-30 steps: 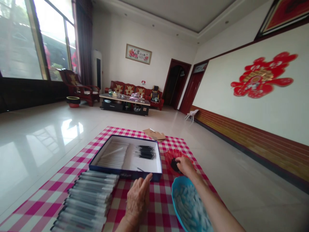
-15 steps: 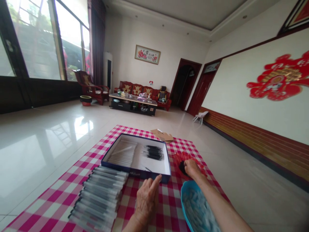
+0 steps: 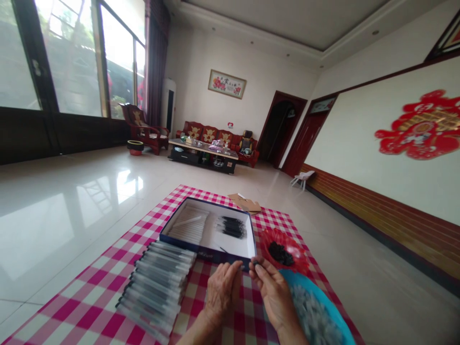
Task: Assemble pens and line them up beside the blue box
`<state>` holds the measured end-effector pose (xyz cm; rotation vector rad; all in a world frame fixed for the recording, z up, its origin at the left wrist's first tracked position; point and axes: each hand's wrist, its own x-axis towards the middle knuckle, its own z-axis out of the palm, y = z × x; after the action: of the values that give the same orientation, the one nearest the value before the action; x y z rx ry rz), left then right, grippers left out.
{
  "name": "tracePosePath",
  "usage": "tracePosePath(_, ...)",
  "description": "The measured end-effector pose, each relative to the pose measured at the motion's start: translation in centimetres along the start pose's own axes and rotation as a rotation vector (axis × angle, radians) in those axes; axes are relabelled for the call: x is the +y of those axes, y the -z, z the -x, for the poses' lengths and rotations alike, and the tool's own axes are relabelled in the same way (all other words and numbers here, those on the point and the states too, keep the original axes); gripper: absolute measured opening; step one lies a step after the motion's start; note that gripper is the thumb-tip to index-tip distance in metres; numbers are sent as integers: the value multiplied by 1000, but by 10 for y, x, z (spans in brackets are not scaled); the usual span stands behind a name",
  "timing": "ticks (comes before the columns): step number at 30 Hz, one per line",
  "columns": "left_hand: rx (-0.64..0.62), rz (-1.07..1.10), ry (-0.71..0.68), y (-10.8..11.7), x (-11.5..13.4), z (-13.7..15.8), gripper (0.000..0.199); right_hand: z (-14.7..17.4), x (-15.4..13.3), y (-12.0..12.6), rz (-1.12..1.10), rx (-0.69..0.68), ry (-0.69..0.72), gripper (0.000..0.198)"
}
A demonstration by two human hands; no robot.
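My left hand (image 3: 222, 290) is closed in a pinch just in front of the box; a tiny pale bit shows at its fingertips, too small to name. Close beside it, my right hand (image 3: 273, 290) pinches a small black piece (image 3: 256, 263). The fingertips of both hands almost meet. Behind the right hand, a red bowl (image 3: 301, 250) holds a heap of small black pieces (image 3: 281, 253). A blue basin (image 3: 336, 302), partly behind my right forearm, contains many small translucent pieces (image 3: 311, 311). To the left lies a row of capped translucent pens (image 3: 158, 282).
A shallow blue-edged box (image 3: 208, 256) holds clear tubes (image 3: 189, 223) and thin black-ended rods (image 3: 233, 227). Brown cardboard (image 3: 246, 203) lies at the far edge of the checked tablecloth (image 3: 104, 282). Farther off stand a coffee table (image 3: 201, 151) and a wooden sofa.
My right hand has left the red bowl and come back beside my left hand with a small black piece. The view has shifted slightly. My left hand stays pinched near the box.
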<state>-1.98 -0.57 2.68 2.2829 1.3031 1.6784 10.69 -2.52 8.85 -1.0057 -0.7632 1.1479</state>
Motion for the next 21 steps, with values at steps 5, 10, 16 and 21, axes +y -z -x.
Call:
tracePosePath(5,48,52,-41,0,2,0,22,4,5,4,-141,11,-112,37)
tracePosePath(10,37,59,-38,1,2,0,23,4,11,4,-188,17,-164,37)
tracePosePath(16,12,34,-74,1,5,0,22,4,21,9,23,22,-56,37)
tracePosePath(21,-50,22,-57,4,6,-2,23,2,22,12,221,5,22,38)
